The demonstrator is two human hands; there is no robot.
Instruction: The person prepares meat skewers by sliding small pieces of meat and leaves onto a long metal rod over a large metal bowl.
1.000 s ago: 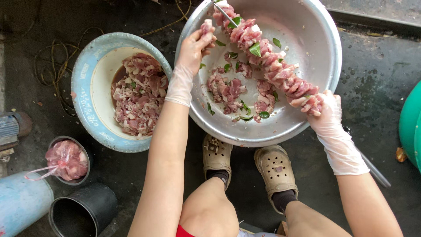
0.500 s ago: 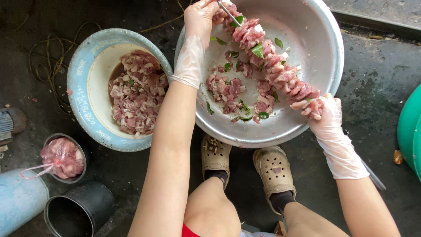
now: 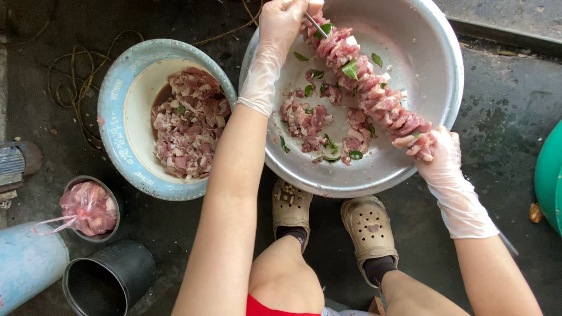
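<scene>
A long metal skewer packed with raw meat chunks and green leaves slants across a big metal bowl. My left hand, in a clear plastic glove, grips the bare tip of the skewer at the bowl's far side. My right hand, also gloved, holds the skewer's near end at the bowl's rim, fingers around the last pieces of meat. Loose meat pieces and leaves lie on the bowl's bottom under the skewer.
A blue-rimmed bowl full of chopped raw meat stands to the left. A small bowl with bagged meat, a black bucket and a blue cylinder sit lower left. A green tub is at the right edge. My feet in beige clogs are below.
My left hand has moved up along the skewer from the meat to its bare tip. The view has shifted slightly downward; the right hand keeps its hold.
</scene>
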